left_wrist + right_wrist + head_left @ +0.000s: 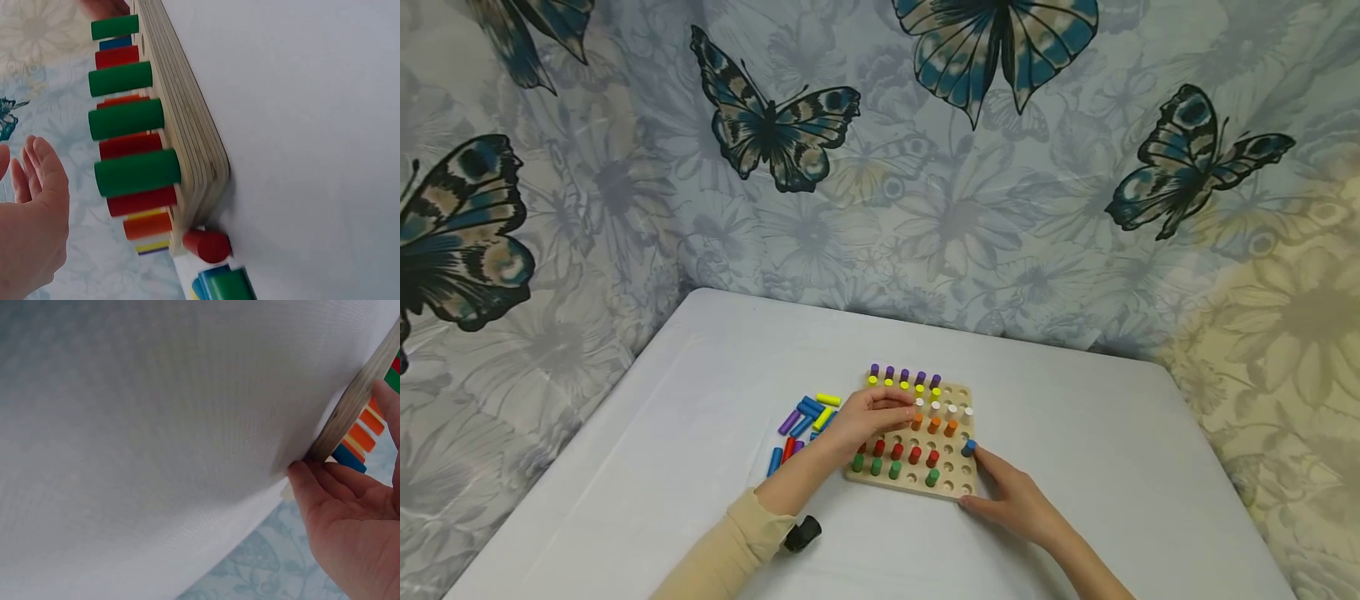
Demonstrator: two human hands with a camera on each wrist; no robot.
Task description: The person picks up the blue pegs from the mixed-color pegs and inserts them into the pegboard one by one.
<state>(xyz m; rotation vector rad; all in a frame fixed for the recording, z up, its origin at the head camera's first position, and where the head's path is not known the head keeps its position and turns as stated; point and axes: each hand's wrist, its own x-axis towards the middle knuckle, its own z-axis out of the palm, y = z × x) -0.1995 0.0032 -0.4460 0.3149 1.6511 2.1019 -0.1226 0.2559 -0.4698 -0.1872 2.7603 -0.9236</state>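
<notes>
A wooden pegboard (pixel 947 490) holds upright pegs in colour rows: purple, yellow, white, orange, red and green. One blue peg (pixel 968 448) stands at its right edge. My left hand (pixel 876 411) hovers over the left middle of the board, fingertips beside a white peg (pixel 919 404). In the left wrist view, the left hand (pixel 37 212) has loosely bent fingers, with no peg visible in them. My right hand (pixel 1015 500) holds the board's near right corner. The right wrist view shows its thumb and fingers (pixel 306 487) against the board's edge (pixel 353 403).
Left of the board lies a loose pile of blue, yellow, red and purple pegs (pixel 802 426), partly hidden by the left forearm. A black device (pixel 803 533) sits by the left wrist. White cloth (pixel 625 500) covers the table, and a butterfly-patterned wall covering (pixel 962 233) rises behind.
</notes>
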